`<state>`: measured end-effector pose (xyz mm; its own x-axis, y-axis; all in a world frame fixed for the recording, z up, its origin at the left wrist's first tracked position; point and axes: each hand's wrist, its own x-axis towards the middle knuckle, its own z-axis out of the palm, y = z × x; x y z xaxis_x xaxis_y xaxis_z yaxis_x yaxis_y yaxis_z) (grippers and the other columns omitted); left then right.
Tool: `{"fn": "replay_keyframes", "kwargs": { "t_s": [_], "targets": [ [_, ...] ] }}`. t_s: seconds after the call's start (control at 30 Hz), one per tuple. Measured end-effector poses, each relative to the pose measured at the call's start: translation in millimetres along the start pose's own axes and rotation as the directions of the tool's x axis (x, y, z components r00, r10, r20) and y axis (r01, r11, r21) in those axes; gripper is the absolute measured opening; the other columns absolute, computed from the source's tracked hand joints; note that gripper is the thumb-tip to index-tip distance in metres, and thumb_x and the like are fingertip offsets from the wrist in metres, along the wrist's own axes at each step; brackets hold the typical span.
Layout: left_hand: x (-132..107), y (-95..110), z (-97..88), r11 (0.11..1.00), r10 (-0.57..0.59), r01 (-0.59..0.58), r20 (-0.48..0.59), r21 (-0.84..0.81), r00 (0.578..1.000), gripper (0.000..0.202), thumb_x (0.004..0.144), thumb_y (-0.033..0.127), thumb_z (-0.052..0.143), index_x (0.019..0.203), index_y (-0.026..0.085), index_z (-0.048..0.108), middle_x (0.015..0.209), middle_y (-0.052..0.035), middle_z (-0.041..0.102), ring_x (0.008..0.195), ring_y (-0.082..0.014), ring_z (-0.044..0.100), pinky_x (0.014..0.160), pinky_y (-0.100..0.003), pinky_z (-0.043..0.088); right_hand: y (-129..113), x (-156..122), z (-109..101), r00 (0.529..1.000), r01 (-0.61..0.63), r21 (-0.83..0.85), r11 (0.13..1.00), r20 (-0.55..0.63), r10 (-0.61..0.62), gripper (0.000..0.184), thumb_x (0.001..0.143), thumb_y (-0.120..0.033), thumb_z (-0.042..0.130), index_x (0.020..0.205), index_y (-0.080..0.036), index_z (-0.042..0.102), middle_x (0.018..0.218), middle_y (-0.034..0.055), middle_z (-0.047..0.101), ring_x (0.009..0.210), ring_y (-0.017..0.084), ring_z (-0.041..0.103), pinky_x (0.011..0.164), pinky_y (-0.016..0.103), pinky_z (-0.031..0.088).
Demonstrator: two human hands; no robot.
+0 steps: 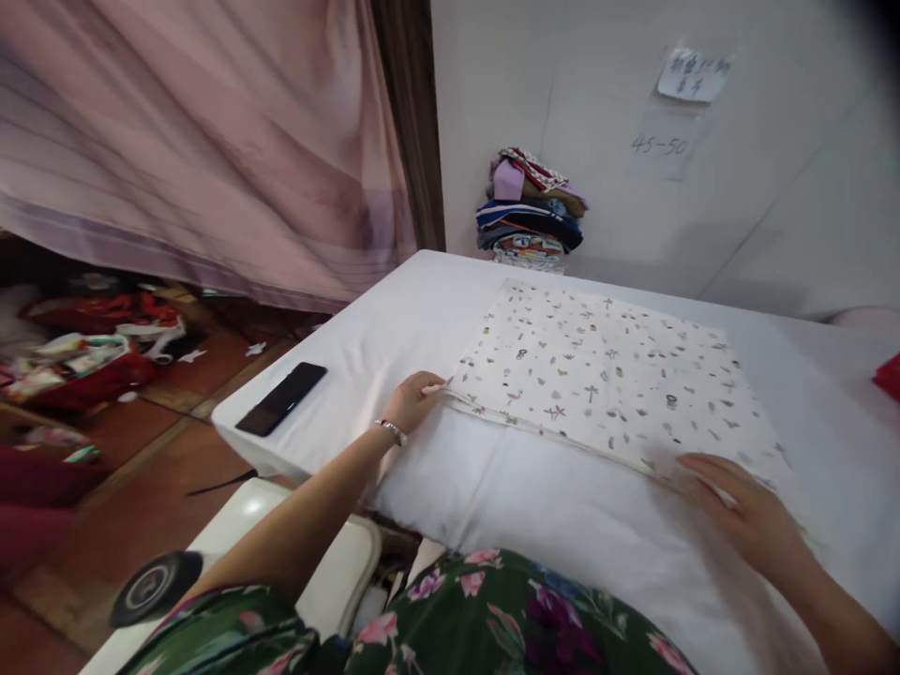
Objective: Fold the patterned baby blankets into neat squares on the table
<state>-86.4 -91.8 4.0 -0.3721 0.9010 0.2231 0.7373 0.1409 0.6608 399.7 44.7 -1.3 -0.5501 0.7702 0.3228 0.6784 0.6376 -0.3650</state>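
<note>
A white cloth (562, 375) with a small scattered print of palms, flamingos and other little figures lies folded flat on the white-covered table (394, 319). Its layered front edge faces me. At the front left corner my left hand (413, 401), with a bracelet on the wrist, pinches the cloth between thumb and fingers. My right hand (742, 511) rests over the front edge near the right corner, fingers stretched out and slightly blurred. The palm side of that hand is hidden.
A black phone (282, 398) lies at the table's left end. Folded clothes (532, 211) are stacked against the wall behind. A pink curtain (211, 141) hangs at left. Below the table are a white chair (344, 572), a round black object (156, 588) and red containers (77, 375) of items.
</note>
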Motion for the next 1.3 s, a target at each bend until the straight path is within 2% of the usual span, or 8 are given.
{"fn": "replay_keyframes", "kwargs": {
  "t_s": [0.1, 0.2, 0.37, 0.53, 0.7, 0.83, 1.0, 1.3],
  "targets": [
    [4, 1, 0.3, 0.998, -0.042, 0.040, 0.035, 0.053, 0.999, 0.023, 0.074, 0.028, 0.055, 0.095, 0.022, 0.064, 0.092, -0.0021, 0.062, 0.076, -0.0138, 0.059, 0.071, -0.027, 0.049, -57, 43, 19, 0.982, 0.106, 0.122, 0.987, 0.142, -0.123, 0.028, 0.087, -0.040, 0.042, 0.097, -0.025, 0.065, 0.109, 0.0065, 0.062, 0.100, 0.023, 0.058, 0.086, 0.038, 0.049],
    [5, 3, 6.3, 0.993, -0.020, 0.013, 0.059, 0.115, 0.998, 0.024, 0.074, 0.023, 0.056, 0.096, 0.022, 0.064, 0.097, -0.0024, 0.062, 0.087, -0.0167, 0.058, 0.079, -0.030, 0.047, -109, 79, 44, 0.932, 0.226, 0.233, 0.946, 0.229, -0.280, 0.027, 0.089, -0.034, 0.041, 0.099, -0.025, 0.065, 0.108, 0.0054, 0.063, 0.100, 0.021, 0.058, 0.086, 0.036, 0.049],
    [8, 4, 17.0, 0.991, 0.000, -0.001, 0.009, 0.133, 1.000, 0.017, 0.075, 0.020, 0.053, 0.089, 0.021, 0.062, 0.097, -0.0037, 0.060, 0.093, -0.0190, 0.055, 0.079, -0.031, 0.045, -175, 123, 87, 0.879, 0.336, 0.335, 0.880, 0.222, -0.421, 0.024, 0.087, -0.028, 0.044, 0.100, -0.025, 0.064, 0.106, 0.0045, 0.063, 0.100, 0.019, 0.056, 0.086, 0.035, 0.047],
    [12, 4, 21.5, 0.993, 0.005, -0.002, -0.023, 0.120, 1.000, 0.017, 0.071, 0.014, 0.052, 0.086, 0.020, 0.057, 0.087, -0.0027, 0.059, 0.084, -0.0168, 0.055, 0.076, -0.029, 0.044, -220, 152, 123, 0.889, 0.356, 0.275, 0.893, 0.195, -0.414, 0.022, 0.084, -0.028, 0.051, 0.103, -0.023, 0.062, 0.099, 0.0047, 0.061, 0.094, 0.019, 0.054, 0.082, 0.031, 0.044],
    [11, 3, 23.6, 0.997, -0.052, 0.055, -0.052, 0.048, 0.997, 0.018, 0.068, 0.012, 0.051, 0.084, 0.020, 0.054, 0.081, 0.0001, 0.057, 0.073, -0.0141, 0.054, 0.072, -0.027, 0.045, -240, 157, 146, 0.873, 0.435, 0.124, 0.892, 0.185, -0.451, 0.020, 0.084, -0.029, 0.052, 0.100, -0.020, 0.060, 0.092, 0.0070, 0.058, 0.089, 0.020, 0.051, 0.080, 0.031, 0.041],
    [10, 1, 24.5, 0.998, -0.041, 0.037, -0.085, -0.044, 0.996, 0.022, 0.070, 0.013, 0.051, 0.091, 0.021, 0.056, 0.080, 0.0014, 0.058, 0.071, -0.0122, 0.054, 0.070, -0.025, 0.045, -239, 151, 152, 0.892, 0.430, 0.139, 0.892, 0.089, -0.443, 0.020, 0.086, -0.020, 0.046, 0.101, -0.019, 0.059, 0.093, 0.0076, 0.058, 0.091, 0.020, 0.051, 0.079, 0.031, 0.041],
    [8, 0, 21.8, 0.987, 0.107, -0.108, -0.009, -0.118, 0.994, 0.024, 0.072, 0.019, 0.056, 0.096, 0.022, 0.061, 0.093, -0.0019, 0.058, 0.073, -0.0116, 0.054, 0.068, -0.025, 0.046, -238, 149, 154, 0.914, 0.377, 0.196, 0.905, 0.079, -0.398, 0.021, 0.086, -0.017, 0.043, 0.101, -0.019, 0.058, 0.094, 0.0072, 0.058, 0.092, 0.021, 0.051, 0.079, 0.031, 0.042],
    [5, -7, 13.2, 0.854, 0.038, -0.027, 0.009, -0.520, 0.999, 0.031, 0.072, 0.011, 0.050, 0.098, 0.019, 0.062, 0.100, -0.0060, 0.057, 0.085, -0.0132, 0.058, 0.067, -0.024, 0.049, -250, 136, 140, 0.923, 0.362, 0.239, 0.901, 0.045, -0.383, 0.018, 0.089, -0.022, 0.041, 0.084, -0.020, 0.058, 0.082, 0.0059, 0.059, 0.082, 0.019, 0.052, 0.075, 0.030, 0.039]
  ]
}}
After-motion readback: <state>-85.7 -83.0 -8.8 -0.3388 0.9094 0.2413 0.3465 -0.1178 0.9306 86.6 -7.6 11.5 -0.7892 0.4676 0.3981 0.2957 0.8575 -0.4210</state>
